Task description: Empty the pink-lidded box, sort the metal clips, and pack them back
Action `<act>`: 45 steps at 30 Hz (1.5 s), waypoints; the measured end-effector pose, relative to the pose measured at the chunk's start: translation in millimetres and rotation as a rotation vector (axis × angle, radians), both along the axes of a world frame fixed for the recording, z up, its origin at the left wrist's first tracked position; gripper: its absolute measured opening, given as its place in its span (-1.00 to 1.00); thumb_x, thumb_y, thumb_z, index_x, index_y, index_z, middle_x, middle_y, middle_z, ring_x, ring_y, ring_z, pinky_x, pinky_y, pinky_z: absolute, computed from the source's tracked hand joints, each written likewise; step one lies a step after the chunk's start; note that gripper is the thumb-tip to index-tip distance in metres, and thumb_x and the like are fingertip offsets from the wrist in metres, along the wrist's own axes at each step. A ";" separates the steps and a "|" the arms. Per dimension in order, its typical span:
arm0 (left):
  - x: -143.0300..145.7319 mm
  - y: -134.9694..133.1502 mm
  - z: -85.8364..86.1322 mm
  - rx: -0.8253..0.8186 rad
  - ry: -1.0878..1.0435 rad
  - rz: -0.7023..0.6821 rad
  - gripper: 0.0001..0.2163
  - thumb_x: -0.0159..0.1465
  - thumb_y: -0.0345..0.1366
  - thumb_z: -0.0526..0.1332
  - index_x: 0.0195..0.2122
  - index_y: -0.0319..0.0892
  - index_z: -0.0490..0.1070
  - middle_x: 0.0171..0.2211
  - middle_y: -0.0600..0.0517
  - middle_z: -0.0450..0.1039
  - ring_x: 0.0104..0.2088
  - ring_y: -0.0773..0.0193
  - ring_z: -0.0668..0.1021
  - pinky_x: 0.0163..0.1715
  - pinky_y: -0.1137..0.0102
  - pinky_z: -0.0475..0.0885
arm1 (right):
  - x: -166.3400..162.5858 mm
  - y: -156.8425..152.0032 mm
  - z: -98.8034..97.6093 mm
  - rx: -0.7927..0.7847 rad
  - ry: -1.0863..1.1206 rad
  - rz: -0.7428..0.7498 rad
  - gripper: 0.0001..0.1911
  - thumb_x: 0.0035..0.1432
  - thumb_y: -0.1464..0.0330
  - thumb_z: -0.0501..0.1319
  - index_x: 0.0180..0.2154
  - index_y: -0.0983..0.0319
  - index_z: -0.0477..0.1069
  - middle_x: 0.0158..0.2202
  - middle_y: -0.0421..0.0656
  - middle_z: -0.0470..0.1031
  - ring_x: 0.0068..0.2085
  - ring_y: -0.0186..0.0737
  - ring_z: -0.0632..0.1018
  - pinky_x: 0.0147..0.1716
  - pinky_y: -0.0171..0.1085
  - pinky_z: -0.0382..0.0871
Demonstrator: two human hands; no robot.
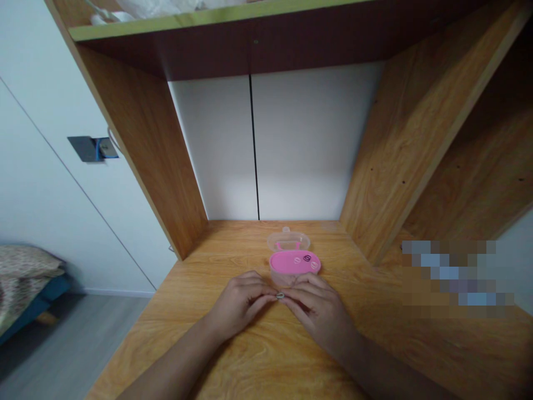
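My left hand (241, 297) and my right hand (318, 305) rest on the wooden desk (258, 355) with their fingertips meeting. Between them they pinch a small silvery object (280, 296), too small to name. Just beyond the fingers stands a small pink case (295, 262) with its clear lid (288, 240) open and tipped back. A few small pieces lie on the pink tray inside it.
The desk sits in a wooden alcove with side panels (158, 161) and a shelf (233, 22) above. A white back panel (291, 144) closes it. A blurred patch (453, 278) lies at the right. A wall socket (94, 148) and a bed (25, 278) are at the left.
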State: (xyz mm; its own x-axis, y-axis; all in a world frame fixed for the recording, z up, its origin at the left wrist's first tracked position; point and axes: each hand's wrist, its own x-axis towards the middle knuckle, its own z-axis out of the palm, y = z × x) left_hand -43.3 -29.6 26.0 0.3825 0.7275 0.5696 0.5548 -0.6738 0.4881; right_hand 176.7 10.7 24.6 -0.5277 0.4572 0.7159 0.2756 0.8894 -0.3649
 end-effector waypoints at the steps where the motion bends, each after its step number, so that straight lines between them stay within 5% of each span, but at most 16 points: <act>1: -0.1 0.0 0.6 -0.002 0.000 0.006 -0.87 0.38 -0.35 0.23 -0.14 -0.14 0.58 -0.29 -0.01 0.63 -0.26 0.26 0.57 -0.21 0.40 0.45 | 0.0 -0.3 0.7 -0.006 0.000 -0.005 -0.86 0.28 0.42 0.27 -0.17 0.17 0.60 -0.34 -0.17 0.63 -0.28 -0.16 0.51 -0.27 -0.20 0.43; 19: 1.3 -1.2 2.7 -0.044 0.006 0.017 -0.85 0.40 -0.31 0.19 -0.17 -0.14 0.57 -0.30 -0.03 0.60 -0.27 0.24 0.57 -0.22 0.38 0.44 | -0.7 -2.3 5.6 -0.011 -0.020 -0.004 -0.85 0.25 0.45 0.26 -0.22 0.15 0.60 -0.37 -0.17 0.63 -0.29 -0.15 0.53 -0.29 -0.18 0.47; 24: 2.2 -6.3 7.1 -0.085 -0.017 0.047 -0.83 0.39 -0.29 0.21 -0.04 -0.13 0.51 -0.23 -0.04 0.60 -0.22 0.24 0.58 -0.17 0.37 0.45 | -0.6 0.2 4.8 -0.033 0.083 -0.041 -0.88 0.21 0.46 0.27 -0.27 0.15 0.58 -0.38 -0.15 0.60 -0.33 -0.17 0.55 -0.33 -0.20 0.48; 35: -5.6 -1.6 3.5 -0.038 -0.034 0.254 -0.80 0.36 -0.35 0.17 -0.05 -0.16 0.50 -0.28 -0.05 0.59 -0.27 0.21 0.58 -0.20 0.33 0.47 | 9.8 32.8 -7.5 -0.118 0.309 -0.497 -0.92 0.07 0.31 0.35 -0.35 0.14 0.62 0.02 -0.01 0.43 0.03 0.09 0.51 0.07 0.13 0.39; 45: -13.3 4.7 1.6 -0.021 -0.069 0.429 -0.82 0.36 -0.32 0.16 -0.12 -0.19 0.53 -0.29 -0.05 0.59 -0.29 0.22 0.59 -0.23 0.33 0.48 | 12.8 40.2 -15.4 -0.240 0.305 -0.442 -0.87 0.12 0.31 0.33 -0.27 0.14 0.63 0.02 -0.02 0.41 0.07 0.04 0.47 0.13 0.09 0.35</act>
